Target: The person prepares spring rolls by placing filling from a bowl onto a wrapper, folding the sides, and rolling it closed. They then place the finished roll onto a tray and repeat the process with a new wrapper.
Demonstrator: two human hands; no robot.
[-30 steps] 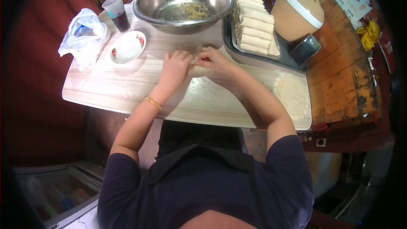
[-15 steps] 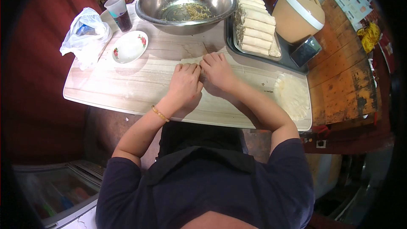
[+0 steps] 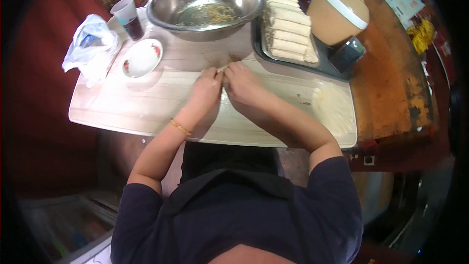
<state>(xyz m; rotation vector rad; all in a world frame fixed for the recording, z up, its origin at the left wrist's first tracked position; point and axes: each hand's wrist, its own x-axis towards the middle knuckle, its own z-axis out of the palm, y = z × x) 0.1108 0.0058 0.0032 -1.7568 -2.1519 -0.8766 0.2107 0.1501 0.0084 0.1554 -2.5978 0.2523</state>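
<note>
My left hand (image 3: 207, 88) and my right hand (image 3: 243, 82) meet over the middle of the table, fingers curled and closed on a spring roll (image 3: 221, 70). Only a small pale bit of that roll shows between the fingertips; the rest is hidden under my hands. To the right of my right forearm lies a flat stack of round, pale wrappers (image 3: 333, 108). Finished spring rolls (image 3: 289, 28) are piled in rows on a metal tray at the back right. Shreds of filling (image 3: 217, 13) cling inside a wide steel bowl (image 3: 161, 21) beyond my hands.
A white floral saucer (image 3: 142, 58), a plastic bag (image 3: 93, 44) and a cup of dark liquid (image 3: 131, 22) stand at the left. At the right are a dark tray (image 3: 320, 72), a phone (image 3: 348, 55), a tan cooler jug (image 3: 338, 12) and a wooden table (image 3: 391, 83).
Both hands have drawn closer together, with their fingers now curled tighter around the roll. The camera view has shifted slightly, moving the tabletop things a little left.
</note>
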